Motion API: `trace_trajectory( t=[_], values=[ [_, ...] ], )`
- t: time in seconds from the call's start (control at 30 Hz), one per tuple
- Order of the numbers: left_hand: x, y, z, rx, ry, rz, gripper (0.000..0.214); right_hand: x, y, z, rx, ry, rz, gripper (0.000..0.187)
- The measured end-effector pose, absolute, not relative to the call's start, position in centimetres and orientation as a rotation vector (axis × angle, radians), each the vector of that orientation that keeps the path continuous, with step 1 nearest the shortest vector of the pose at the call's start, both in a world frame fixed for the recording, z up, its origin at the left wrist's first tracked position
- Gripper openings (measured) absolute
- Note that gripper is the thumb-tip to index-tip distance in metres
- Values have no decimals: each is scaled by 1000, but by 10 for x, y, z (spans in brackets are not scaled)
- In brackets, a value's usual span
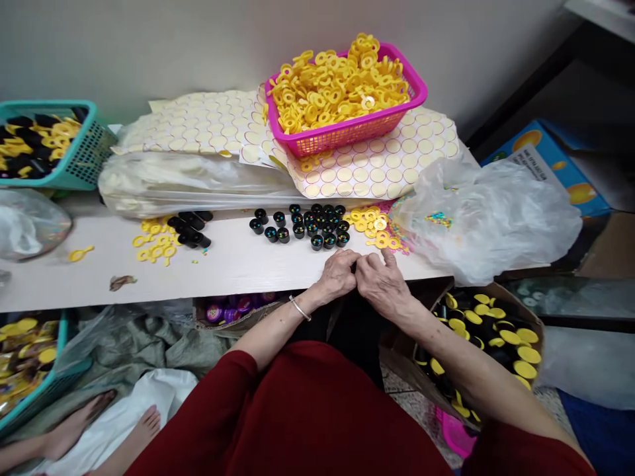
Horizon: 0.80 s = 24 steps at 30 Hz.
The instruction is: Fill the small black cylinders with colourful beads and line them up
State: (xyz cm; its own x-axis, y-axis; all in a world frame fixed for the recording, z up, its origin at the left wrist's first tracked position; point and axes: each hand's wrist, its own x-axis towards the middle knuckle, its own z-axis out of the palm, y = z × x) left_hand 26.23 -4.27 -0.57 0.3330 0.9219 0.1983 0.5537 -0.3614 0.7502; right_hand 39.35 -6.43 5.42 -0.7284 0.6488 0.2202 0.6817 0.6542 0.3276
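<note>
My left hand point(337, 276) and my right hand point(380, 281) meet at the front edge of the white table point(233, 261), fingers curled and pressed together over something small that I cannot make out. A silver bangle point(299, 308) circles my left wrist. Just beyond the hands stands a cluster of small black cups point(310, 225) with coloured bits inside. Loose yellow rings point(372, 221) lie to the right of the cups. A second group of black cups point(191, 228) and yellow rings point(153, 241) lies further left.
A pink basket point(347, 135) of yellow rings rests on sticker sheets point(391, 165) at the back. A teal basket point(84, 158) sits far left. Clear plastic bags point(491, 218) lie right. A cardboard box point(496, 330) of yellow-and-black caps stands below. Another person's bare feet point(94, 416) show lower left.
</note>
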Motion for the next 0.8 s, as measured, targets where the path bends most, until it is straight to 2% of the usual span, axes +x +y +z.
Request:
trace_trajectory(
  t=[0.13,0.33,0.5,0.6,0.7,0.8],
  values=[
    [258,-43,-9,1917,1281,948,17,393,-67,53,-1004,-2681,-720,27],
    [251,-43,-16,1761,1329,1077,19,409,-56,45,-1125,-2501,-530,23],
    [228,-51,-25,1721,1411,1228,24,452,-30,27,-1506,-1877,-220,21],
    [206,-57,-30,1709,1542,1285,24,491,-18,22,-1617,-1570,-234,22],
    [189,-56,-35,1698,1666,1294,27,523,-19,17,-1709,-1609,-247,22],
    [181,-52,-38,1700,1780,1325,39,540,-28,6,-1830,-1775,-121,20]
  ],
)
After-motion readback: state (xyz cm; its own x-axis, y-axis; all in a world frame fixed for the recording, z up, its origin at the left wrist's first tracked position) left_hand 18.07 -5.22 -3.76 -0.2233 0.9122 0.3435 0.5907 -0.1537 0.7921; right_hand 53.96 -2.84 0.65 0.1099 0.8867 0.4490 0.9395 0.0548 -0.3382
